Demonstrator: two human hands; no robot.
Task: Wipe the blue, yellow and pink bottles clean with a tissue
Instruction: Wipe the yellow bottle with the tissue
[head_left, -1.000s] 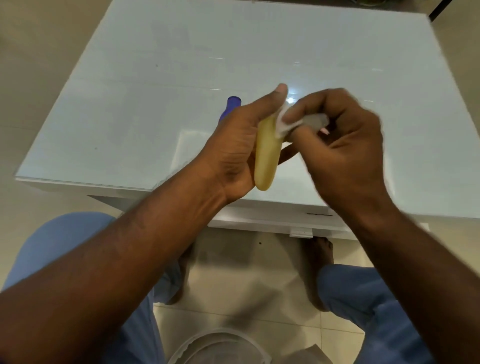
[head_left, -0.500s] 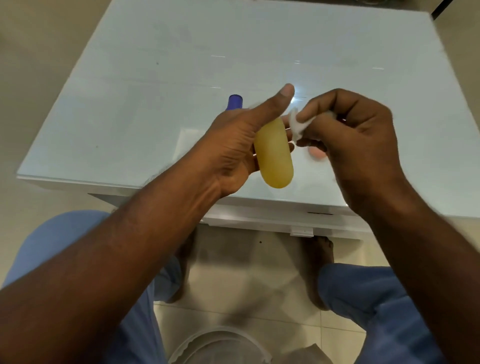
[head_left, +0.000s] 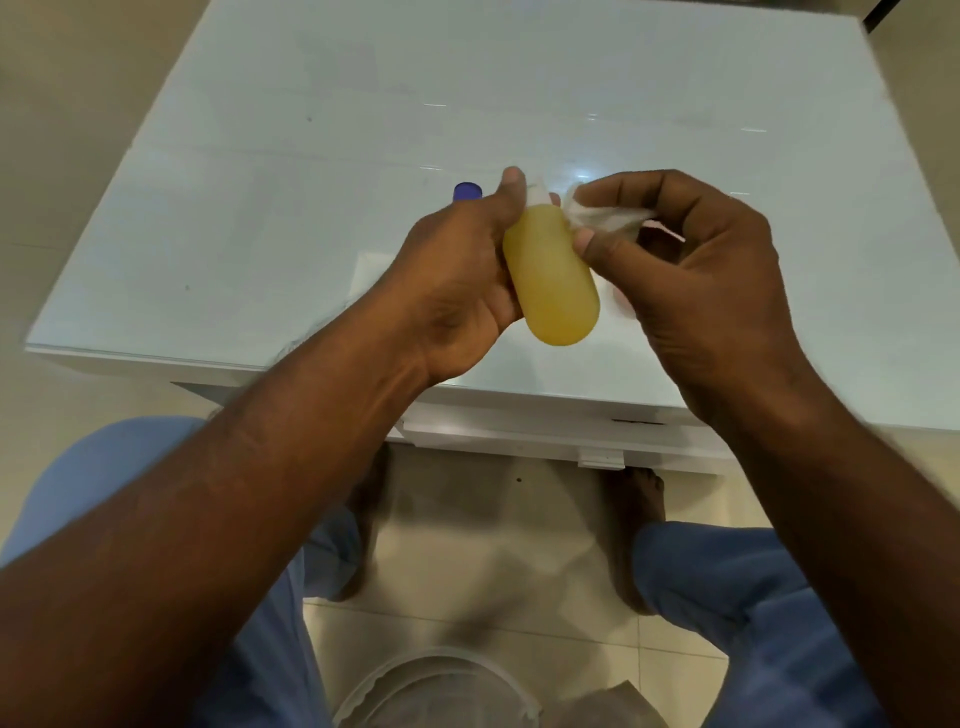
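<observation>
Here, a yellow bottle (head_left: 553, 280) is being wiped above the surface (head_left: 311, 156).
The left hand (head_left: 452, 280) grasps it, tilted; the right hand (head_left: 696, 270) pinches a tissue (head_left: 597, 218) beside its neck.

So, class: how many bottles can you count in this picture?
2 for certain: the yellow bottle gripped in the left hand, and a blue bottle's cap peeking behind it. The pink one may be hidden behind the right hand.

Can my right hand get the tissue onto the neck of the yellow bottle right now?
Probably yes. The right hand pinches the tissue right beside the yellow bottle; only the left hand thumb lying along that end covers part of it.
</observation>
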